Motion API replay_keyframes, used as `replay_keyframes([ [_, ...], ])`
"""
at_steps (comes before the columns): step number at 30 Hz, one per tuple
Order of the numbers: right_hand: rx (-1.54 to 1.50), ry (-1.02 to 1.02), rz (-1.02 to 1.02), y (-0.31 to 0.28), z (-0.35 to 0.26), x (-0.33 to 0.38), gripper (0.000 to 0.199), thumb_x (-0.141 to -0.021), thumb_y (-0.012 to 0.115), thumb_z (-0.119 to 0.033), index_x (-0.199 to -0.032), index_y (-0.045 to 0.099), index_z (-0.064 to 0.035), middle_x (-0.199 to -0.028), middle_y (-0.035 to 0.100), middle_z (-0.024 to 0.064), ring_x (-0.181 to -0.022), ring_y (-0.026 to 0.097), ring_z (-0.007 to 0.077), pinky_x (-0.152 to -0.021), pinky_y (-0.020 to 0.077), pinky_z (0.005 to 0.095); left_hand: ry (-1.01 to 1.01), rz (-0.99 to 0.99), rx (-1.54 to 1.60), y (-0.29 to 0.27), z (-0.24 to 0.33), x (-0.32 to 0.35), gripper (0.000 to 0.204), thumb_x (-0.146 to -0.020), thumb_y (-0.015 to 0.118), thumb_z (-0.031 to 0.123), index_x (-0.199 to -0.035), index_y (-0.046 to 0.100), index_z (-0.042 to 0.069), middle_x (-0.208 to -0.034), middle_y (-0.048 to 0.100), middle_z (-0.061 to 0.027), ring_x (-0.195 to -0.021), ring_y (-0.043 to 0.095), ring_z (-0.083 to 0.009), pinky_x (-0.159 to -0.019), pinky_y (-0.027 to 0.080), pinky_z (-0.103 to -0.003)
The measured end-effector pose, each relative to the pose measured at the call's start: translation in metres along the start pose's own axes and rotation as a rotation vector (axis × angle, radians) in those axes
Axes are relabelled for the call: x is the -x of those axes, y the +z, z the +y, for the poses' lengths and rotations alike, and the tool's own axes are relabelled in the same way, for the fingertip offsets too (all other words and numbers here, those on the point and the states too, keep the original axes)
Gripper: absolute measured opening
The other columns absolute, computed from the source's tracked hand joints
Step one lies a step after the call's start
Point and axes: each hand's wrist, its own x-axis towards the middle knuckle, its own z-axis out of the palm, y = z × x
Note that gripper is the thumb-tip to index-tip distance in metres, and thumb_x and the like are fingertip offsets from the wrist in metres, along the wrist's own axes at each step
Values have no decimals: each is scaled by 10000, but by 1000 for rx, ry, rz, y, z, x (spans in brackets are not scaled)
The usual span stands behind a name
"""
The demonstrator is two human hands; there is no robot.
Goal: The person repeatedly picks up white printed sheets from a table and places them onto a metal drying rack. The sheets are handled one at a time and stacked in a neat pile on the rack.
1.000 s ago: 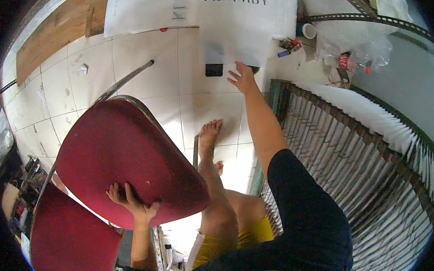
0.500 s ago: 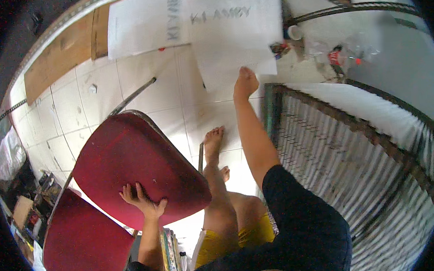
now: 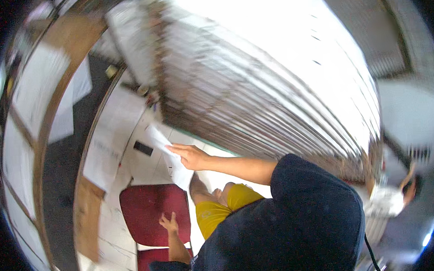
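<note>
The head view is tilted and blurry. The right hand [image 3: 192,156] reaches out from a dark blue sleeve [image 3: 308,199]. It holds a white paper [image 3: 171,157]. The fingers pinch the paper at its middle edge. The paper is thin and flat, and it runs up and down past the hand. Marks on it are too blurry to tell.

Just left of this hand, a small black flat box [image 3: 143,148] lies on the white tile floor [image 3: 128,130]. Farther left lies a big white sheet [image 3: 103,158] with faint grey marks. Below that sheet is a brown wooden board [image 3: 90,223].

The left hand [image 3: 168,222] is lower down. It lies open, fingers spread, on a red chair seat [image 3: 150,210]. The seat looks soft, with round corners. A second red pad [image 3: 152,266] sits just below this hand.

Between the hands show yellow shorts [image 3: 216,211] and a bare knee.

Above the right hand rises a wide wall of ribbed, shiny metal [image 3: 274,98].
</note>
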Motion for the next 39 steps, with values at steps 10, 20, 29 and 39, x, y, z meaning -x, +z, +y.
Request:
replay_keyframes([
  [10, 126, 257, 435, -142, -87, 315, 755, -643, 429, 91, -1351, 338, -154, -1332, 395, 160, -1153, 459, 326, -951, 410, 364, 162, -590, 11, -59, 94, 25, 368, -770, 683, 280, -975, 575, -6, -885, 602, -65, -861, 554, -167, -776, 446, -300],
  [20, 364, 795, 763, -173, -152, 616, 707, -613, 412, 93, -1287, 438, -118, -1259, 463, 201, -1151, 465, 319, -978, 379, 372, 717, -779, -85, 6, 283, 70, 366, -781, 655, 280, -990, 580, -11, -912, 612, -122, -814, 573, -207, -732, 455, -306],
  [29, 448, 1100, 995, -176, -159, 725, 670, -629, 426, 82, -1267, 466, -119, -1266, 469, 175, -1120, 480, 337, -946, 391, 372, 978, -1139, -371, 116, 474, 229, 444, -773, 665, 325, -1075, 553, 18, -1023, 592, -164, -911, 579, -240, -791, 457, -320],
  [39, 436, 1267, 1133, -203, -154, 855, 655, -625, 421, 102, -1244, 480, -105, -1259, 471, 181, -1111, 488, 331, -924, 406, 374, 1301, -1614, -375, 259, 583, 501, 423, -772, 666, 278, -1096, 534, 39, -958, 598, -115, -762, 598, -197, -708, 479, -304],
])
